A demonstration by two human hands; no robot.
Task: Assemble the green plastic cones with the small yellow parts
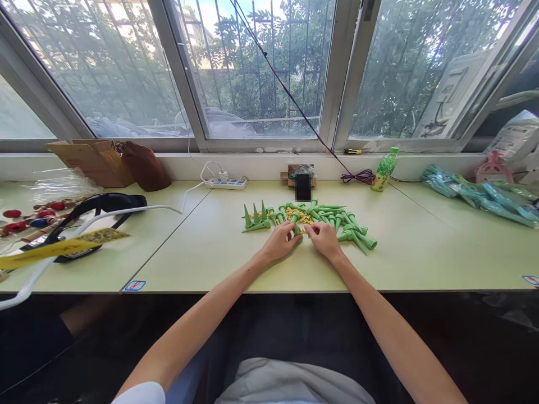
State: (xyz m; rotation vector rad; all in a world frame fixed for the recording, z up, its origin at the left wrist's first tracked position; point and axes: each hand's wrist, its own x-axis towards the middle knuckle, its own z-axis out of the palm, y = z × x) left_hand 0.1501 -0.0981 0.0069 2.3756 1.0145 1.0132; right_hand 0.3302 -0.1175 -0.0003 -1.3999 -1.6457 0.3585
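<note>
My left hand [281, 242] rests on the table with its fingers closed on a small green cone [297, 229]. Beside it, my right hand [324, 239] pinches at a small yellow piece [302, 230], its fingertips close to the cone. Just beyond both hands lies a heap of small yellow pieces [309, 216]. Green cone-shaped spikes [337, 217] are scattered around that heap, mostly to the right. Left of my hands, several green spikes [255, 214] stand point up, with another lying in front of them.
At the back stand a dark phone-like device [303, 187], a green bottle [384, 170] and a power strip [227, 183]. Bagged items [484, 196] lie far right. A white cable [138, 210], black straps [105, 203] and red beads [16, 227] occupy the left.
</note>
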